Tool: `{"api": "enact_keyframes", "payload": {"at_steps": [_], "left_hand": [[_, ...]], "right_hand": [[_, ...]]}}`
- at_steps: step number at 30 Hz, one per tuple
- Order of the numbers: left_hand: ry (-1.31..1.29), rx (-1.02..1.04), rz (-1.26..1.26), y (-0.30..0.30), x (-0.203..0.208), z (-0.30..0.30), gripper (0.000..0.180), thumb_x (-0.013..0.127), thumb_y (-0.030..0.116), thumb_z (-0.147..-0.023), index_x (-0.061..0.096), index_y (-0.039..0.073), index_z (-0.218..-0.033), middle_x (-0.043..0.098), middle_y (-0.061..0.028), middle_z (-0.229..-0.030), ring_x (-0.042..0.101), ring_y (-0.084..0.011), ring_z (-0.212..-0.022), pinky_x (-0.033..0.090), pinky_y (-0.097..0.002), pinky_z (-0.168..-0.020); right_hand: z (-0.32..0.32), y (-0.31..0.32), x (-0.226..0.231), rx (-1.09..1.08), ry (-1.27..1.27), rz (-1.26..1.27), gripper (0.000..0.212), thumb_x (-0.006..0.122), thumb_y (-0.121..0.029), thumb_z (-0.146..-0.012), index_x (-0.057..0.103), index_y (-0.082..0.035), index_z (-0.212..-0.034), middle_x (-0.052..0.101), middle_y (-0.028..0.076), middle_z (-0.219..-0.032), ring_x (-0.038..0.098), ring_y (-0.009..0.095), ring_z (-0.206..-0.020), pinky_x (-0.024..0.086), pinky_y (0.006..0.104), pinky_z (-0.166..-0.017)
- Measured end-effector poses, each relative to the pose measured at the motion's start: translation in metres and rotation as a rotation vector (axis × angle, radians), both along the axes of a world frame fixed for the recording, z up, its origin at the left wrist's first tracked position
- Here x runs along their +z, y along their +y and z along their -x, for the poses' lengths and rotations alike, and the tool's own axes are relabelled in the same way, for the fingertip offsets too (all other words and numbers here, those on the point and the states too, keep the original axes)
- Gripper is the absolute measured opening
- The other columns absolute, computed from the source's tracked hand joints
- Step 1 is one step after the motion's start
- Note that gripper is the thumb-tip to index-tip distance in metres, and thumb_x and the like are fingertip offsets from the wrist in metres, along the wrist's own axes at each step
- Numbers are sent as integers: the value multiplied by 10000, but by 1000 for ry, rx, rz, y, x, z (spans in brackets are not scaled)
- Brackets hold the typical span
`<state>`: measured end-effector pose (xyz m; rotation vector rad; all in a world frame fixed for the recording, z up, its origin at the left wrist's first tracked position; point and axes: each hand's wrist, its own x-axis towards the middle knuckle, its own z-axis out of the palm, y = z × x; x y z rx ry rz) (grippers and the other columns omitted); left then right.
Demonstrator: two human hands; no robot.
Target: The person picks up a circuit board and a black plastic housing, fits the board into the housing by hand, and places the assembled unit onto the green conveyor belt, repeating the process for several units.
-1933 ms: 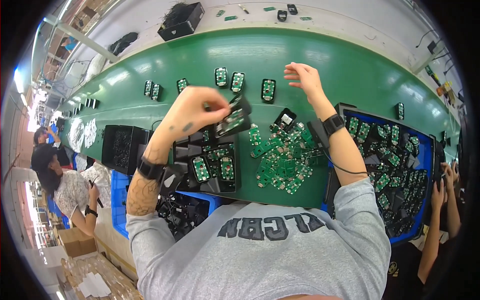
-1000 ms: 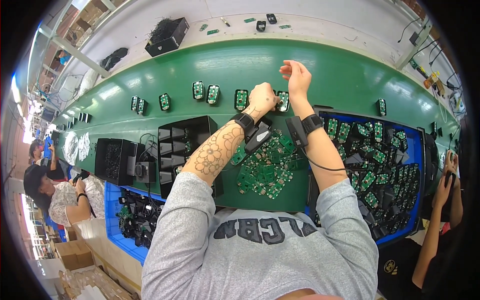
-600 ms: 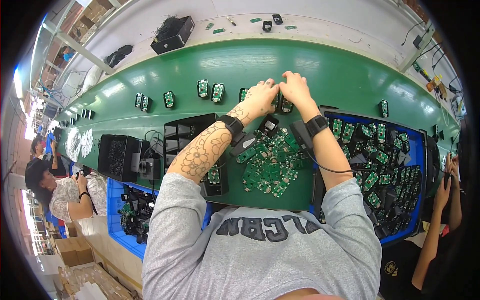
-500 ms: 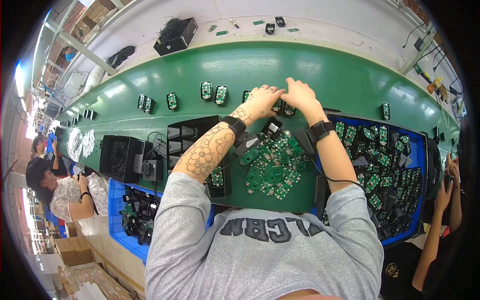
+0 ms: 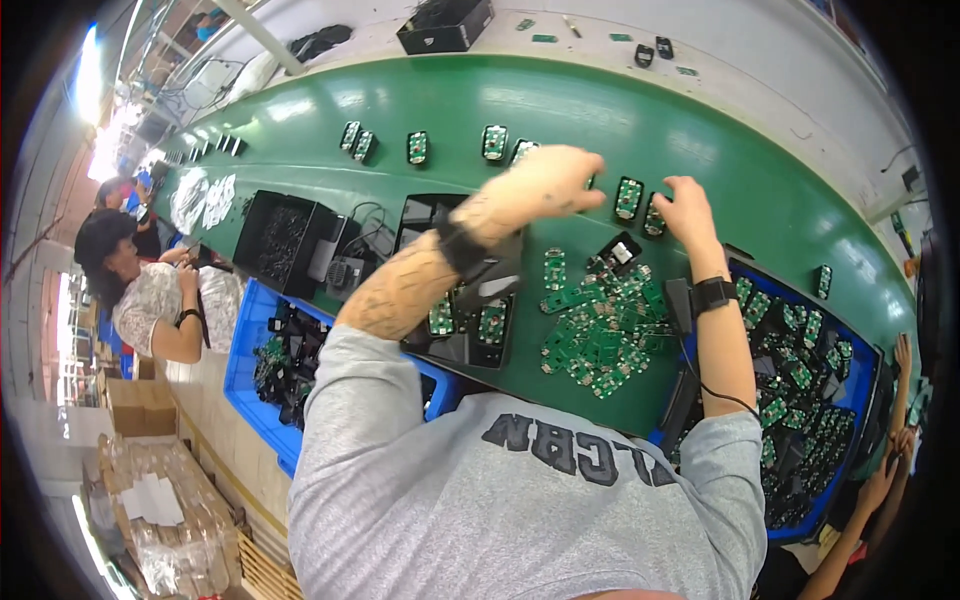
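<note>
My left hand [image 5: 563, 180] reaches over the green table with its fingers apart. A black housing with a green circuit board [image 5: 591, 183] shows in part beside its fingertips; whether they touch it is hidden. My right hand [image 5: 688, 212] has its thumb and fingers at another black housing with a circuit board [image 5: 655, 216], which it partly covers. Between the hands stands a similar filled housing [image 5: 628, 200]. Nearer me lies a heap of loose green circuit boards [image 5: 605, 335], with a black housing [image 5: 618, 252] at its far edge. Both wrists wear black bands.
Several filled housings [image 5: 494, 142] stand in a row further left. Black compartment trays [image 5: 505, 340] lie under my left forearm. A blue bin [image 5: 868, 400] of boards and housings is at right, a blue crate [image 5: 245, 370] at left. Co-workers [image 5: 165, 300] sit on both sides.
My view has turned left, so the table appears shifted right. My hands have separated: the left has moved left, and the right has come nearer to a filled housing.
</note>
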<state>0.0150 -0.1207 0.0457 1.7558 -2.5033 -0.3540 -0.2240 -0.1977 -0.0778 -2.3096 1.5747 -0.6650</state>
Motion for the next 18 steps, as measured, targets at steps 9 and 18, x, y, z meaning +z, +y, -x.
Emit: {"api": "enact_keyframes", "payload": {"at_steps": [9,18], "left_hand": [[-164,407,-21,115,9,-143,188,652,230,-779,722,61,-826,695,-160,-795,677,-352,-780,541,-432,-718],[38,572,189,137,-18,-157,181,654,258,-834,708,86,-847,654,-72,-850,647,-285,-823,508,-389,-713]], "right_hand": [[-17,-3,7,155,-263,160,201,622,-158,-858,667,-31,-1007,651,127,-1102,609,314,-1064,466,396,-934],[-13,-3,14,81,-364,53,164,606,-139,-887,690,-35,-982,684,78,-1052,645,204,-945,485,306,-808]]}}
